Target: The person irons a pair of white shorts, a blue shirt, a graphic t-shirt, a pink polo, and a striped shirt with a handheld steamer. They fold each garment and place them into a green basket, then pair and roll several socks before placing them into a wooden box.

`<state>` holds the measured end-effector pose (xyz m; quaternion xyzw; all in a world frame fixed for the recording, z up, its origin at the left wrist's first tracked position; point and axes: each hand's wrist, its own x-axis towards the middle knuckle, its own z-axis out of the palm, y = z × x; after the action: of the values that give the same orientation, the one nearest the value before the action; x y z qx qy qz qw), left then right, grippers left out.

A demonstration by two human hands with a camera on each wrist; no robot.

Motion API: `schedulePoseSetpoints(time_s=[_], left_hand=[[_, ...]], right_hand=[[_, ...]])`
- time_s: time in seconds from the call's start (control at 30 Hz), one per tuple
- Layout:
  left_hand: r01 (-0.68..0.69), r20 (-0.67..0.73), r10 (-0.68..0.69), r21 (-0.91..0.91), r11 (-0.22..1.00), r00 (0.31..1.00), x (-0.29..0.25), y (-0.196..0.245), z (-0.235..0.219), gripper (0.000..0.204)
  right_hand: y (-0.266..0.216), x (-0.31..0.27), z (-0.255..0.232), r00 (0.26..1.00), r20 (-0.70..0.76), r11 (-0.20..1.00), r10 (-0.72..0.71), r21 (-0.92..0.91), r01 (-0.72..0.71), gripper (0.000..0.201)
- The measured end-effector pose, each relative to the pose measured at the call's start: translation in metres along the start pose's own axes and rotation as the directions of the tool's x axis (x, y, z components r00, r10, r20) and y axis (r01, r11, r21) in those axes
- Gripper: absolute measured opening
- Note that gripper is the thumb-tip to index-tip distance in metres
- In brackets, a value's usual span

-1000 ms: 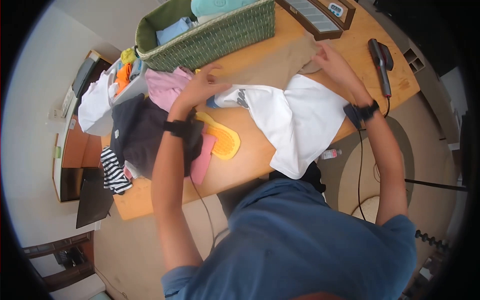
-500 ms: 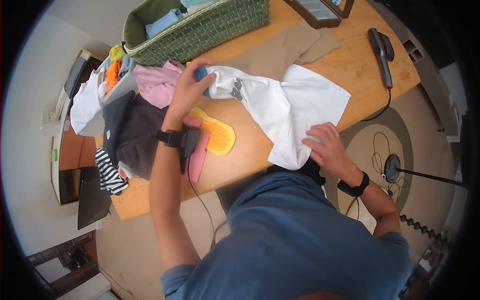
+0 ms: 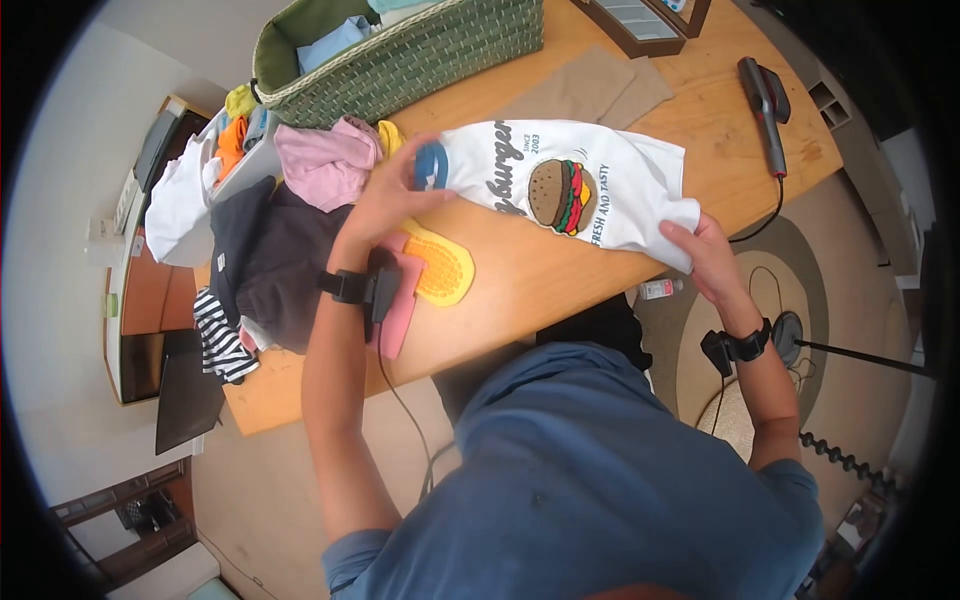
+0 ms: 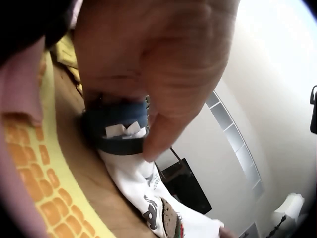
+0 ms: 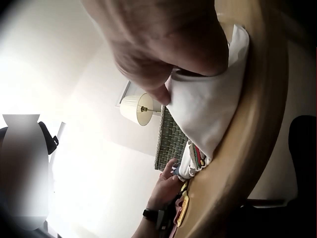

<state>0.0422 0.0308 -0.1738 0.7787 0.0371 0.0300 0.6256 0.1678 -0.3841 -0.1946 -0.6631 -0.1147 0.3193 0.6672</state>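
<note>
A white T-shirt (image 3: 640, 175) with a burger print and a blue neckband (image 3: 431, 163) stretches between both hands over the table. My left hand (image 3: 388, 198) pinches it at the neckband; the thumb lies on the blue ribbing (image 4: 124, 145) in the left wrist view, and a white label shows inside the collar. At the opposite end, my right hand (image 3: 712, 262) grips the hem, thumb on top. In the right wrist view white cloth (image 5: 205, 101) hangs from that hand (image 5: 168, 42) close over the table edge. Beyond the shirt lies a flat khaki cloth (image 3: 580, 85), partly covered.
A green woven basket (image 3: 410, 75) with clothes stands at the back. To the left are a pink garment (image 3: 330, 160), a dark garment (image 3: 290, 265) and a yellow piece (image 3: 446, 278) with orange pattern. A corded handheld appliance (image 3: 764, 120) and an open box (image 3: 640, 45) lie right.
The right hand let go of the khaki cloth, came down to the shirt's near edge, then lifted it away and rightward, turning the burger print up. The left hand moved onto the neckband.
</note>
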Motion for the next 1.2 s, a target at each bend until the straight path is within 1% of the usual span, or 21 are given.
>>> schedulePoseSetpoints(time_s=[0.03, 0.13, 0.17, 0.2, 0.23, 0.27, 0.3, 0.37, 0.4, 0.47, 0.57, 0.6, 0.67, 0.7, 0.77, 0.8, 0.87, 0.97, 1.07, 1.17, 1.2], left_hand=[[0.063, 0.067, -0.077, 0.195, 0.979, 0.995, 0.001, -0.004, -0.006, 0.053], [-0.020, -0.092, 0.030, 0.114, 0.993, 0.995, 0.004, 0.026, -0.011, 0.042], [-0.095, -0.154, 0.094, -0.001, 0.995, 0.984, 0.005, 0.054, -0.012, 0.035], [-0.149, -0.238, 0.142, -0.009, 0.989, 0.961, 0.006, 0.079, -0.018, 0.033], [-0.296, -0.286, 0.301, 0.060, 0.953, 0.910, 0.009, 0.106, -0.022, 0.031], [-0.283, -0.314, 0.296, 0.086, 0.955, 0.902, 0.008, 0.131, -0.033, 0.029], [-0.366, -0.321, 0.362, 0.049, 0.929, 0.875, 0.007, 0.156, -0.037, 0.028], [-0.328, -0.389, 0.342, 0.106, 0.939, 0.856, 0.007, 0.196, -0.054, 0.030], [-0.286, -0.404, 0.313, 0.127, 0.950, 0.860, 0.006, 0.209, -0.065, 0.031], [-0.215, -0.297, 0.257, 0.167, 0.962, 0.920, 0.001, 0.226, -0.080, 0.031], [-0.097, -0.208, 0.131, 0.165, 0.981, 0.969, -0.002, 0.234, -0.087, 0.031], [-0.055, -0.192, 0.084, 0.154, 0.987, 0.978, -0.005, 0.236, -0.089, 0.031], [-0.044, -0.197, 0.094, 0.245, 0.968, 0.976, -0.013, 0.238, -0.095, 0.042], [-0.038, -0.196, 0.099, 0.292, 0.956, 0.976, -0.016, 0.241, -0.097, 0.047], [-0.110, -0.005, 0.118, 0.316, 0.942, 0.993, -0.027, 0.253, -0.097, 0.063], [-0.148, 0.091, 0.125, 0.322, 0.935, 0.988, -0.033, 0.259, -0.096, 0.072], [-0.179, 0.108, 0.146, 0.427, 0.886, 0.983, -0.041, 0.265, -0.088, 0.083], [-0.151, 0.121, 0.098, 0.582, 0.799, 0.988, -0.047, 0.276, -0.079, 0.090], [-0.105, 0.112, 0.044, 0.635, 0.766, 0.993, -0.057, 0.288, -0.073, 0.086], [-0.141, 0.178, 0.032, 0.640, 0.756, 0.983, -0.060, 0.301, -0.074, 0.076], [-0.163, 0.212, 0.031, 0.639, 0.752, 0.977, -0.060, 0.305, -0.076, 0.073]], right_hand=[[-0.005, 0.002, -0.002, 0.999, -0.025, 0.999, -0.033, 0.029, 0.034, 0.037], [-0.052, 0.010, -0.010, 0.980, -0.112, 0.981, -0.166, 0.079, 0.175, 0.033], [-0.076, 0.012, -0.015, 0.961, -0.154, 0.968, -0.228, 0.067, 0.241, 0.032], [-0.099, 0.017, -0.025, 0.942, -0.122, 0.943, -0.312, 0.084, 0.323, 0.031], [-0.123, 0.021, -0.035, 0.913, -0.089, 0.908, -0.397, 0.102, 0.405, 0.030], [-0.149, 0.020, -0.043, 0.883, -0.098, 0.882, -0.459, 0.073, 0.466, 0.030], [-0.177, 0.019, -0.048, 0.847, -0.103, 0.849, -0.521, 0.045, 0.527, 0.031], [-0.227, 0.012, -0.056, 0.756, -0.008, 0.755, -0.654, 0.050, 0.653, 0.034], [-0.248, 0.007, -0.054, 0.765, 0.006, 0.765, -0.644, 0.044, 0.643, 0.033], [-0.265, 0.003, -0.030, 0.658, -0.166, 0.677, -0.734, -0.101, 0.729, 0.039], [-0.274, 0.029, -0.008, 0.488, -0.078, 0.492, -0.869, -0.043, 0.869, 0.026], [-0.273, 0.028, -0.002, 0.469, -0.106, 0.474, -0.877, -0.032, 0.880, 0.030], [-0.271, 0.025, 0.007, 0.433, -0.165, 0.440, -0.886, -0.007, 0.898, 0.040], [-0.273, 0.026, -0.001, 0.437, -0.106, 0.447, -0.893, -0.115, 0.887, 0.040], [-0.284, 0.025, -0.013, 0.455, 0.011, 0.427, -0.890, -0.330, 0.842, 0.041], [-0.285, 0.021, -0.016, 0.483, 0.044, 0.442, -0.874, -0.339, 0.830, 0.037], [-0.286, 0.004, 0.006, 0.537, 0.110, 0.469, -0.837, -0.361, 0.806, 0.031], [-0.285, 0.006, -0.002, 0.479, 0.206, 0.334, -0.854, -0.489, 0.806, 0.024], [-0.291, -0.002, -0.002, 0.487, 0.176, 0.320, -0.855, -0.559, 0.765, 0.036], [-0.306, 0.001, -0.009, 0.330, 0.210, 0.156, -0.920, -0.577, 0.802, 0.032], [-0.309, -0.002, -0.008, 0.316, 0.201, 0.147, -0.927, -0.581, 0.801, 0.031]])
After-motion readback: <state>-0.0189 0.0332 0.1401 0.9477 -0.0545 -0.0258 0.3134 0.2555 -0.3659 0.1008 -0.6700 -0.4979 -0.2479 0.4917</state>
